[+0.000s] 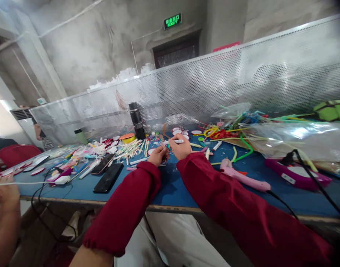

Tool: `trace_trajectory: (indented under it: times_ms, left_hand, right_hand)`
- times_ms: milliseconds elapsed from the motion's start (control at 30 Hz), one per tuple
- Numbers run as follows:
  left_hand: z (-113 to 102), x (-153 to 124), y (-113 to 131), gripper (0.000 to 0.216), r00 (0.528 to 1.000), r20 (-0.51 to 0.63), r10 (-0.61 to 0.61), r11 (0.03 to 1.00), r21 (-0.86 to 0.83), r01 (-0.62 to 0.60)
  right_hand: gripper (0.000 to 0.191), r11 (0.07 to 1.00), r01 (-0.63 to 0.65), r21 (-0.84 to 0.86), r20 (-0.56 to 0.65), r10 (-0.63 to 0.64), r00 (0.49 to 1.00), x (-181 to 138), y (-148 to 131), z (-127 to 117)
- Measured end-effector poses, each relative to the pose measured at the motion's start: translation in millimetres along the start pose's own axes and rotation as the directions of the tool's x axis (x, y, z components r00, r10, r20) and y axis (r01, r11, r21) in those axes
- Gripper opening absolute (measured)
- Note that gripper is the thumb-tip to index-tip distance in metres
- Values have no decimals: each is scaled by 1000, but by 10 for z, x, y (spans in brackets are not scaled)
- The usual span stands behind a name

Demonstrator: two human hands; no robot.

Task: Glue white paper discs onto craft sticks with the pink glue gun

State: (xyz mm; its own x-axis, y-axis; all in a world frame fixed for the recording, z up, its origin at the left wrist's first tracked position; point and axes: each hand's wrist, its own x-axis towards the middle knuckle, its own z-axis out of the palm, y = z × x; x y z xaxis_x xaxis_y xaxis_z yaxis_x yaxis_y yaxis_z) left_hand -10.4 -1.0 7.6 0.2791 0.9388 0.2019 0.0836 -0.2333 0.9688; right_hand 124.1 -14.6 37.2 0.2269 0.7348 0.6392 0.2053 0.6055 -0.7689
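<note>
My right hand (183, 147) is closed around a white marker (177, 141), whose tip end points left toward my other hand. Fingers of my left hand (158, 155) are pinched together just beside that tip, on something too small to make out. Both hands are over the blue table (170, 187). To the right of my right hand lie loose markers (217, 145) and a pink glue gun (242, 177). Left of my left hand there are pale sticks (133, 148) in a loose pile and a capped marker (138, 161).
Two dark phones (109, 178) lie at the left. A black thermos (137, 120) stands behind, before a perforated metal screen (186, 89). A purple power strip (297, 174), a plastic bag (295, 139) and coloured pipe-like strands (214, 131) fill the right. Another person's arm (6, 207) is at far left.
</note>
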Motion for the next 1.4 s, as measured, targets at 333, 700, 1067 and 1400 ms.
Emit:
trace_trajectory:
  times_ms: [333,700,1067,1400]
  left_hand:
    - [-22,25,-42,36,1000,11,7,1000,2,-7]
    - [-1,-3,-1,35,1000,-2,-7,1000,10,7]
    - [-25,32,-57,35,1000,28,13,1000,-4,-13]
    - [-15,11,-38,35,1000,16,1,1000,0,-1]
  right_hand:
    - [11,1000,-8,18,-3,8,1000,-1,-22,-4]
    - [10,1000,4,1,-11,-4,1000,26,44,4]
    - [11,999,32,6,-77,-31,997,76,120,19]
    - [11,999,46,19,-70,-45,997,73,129,18]
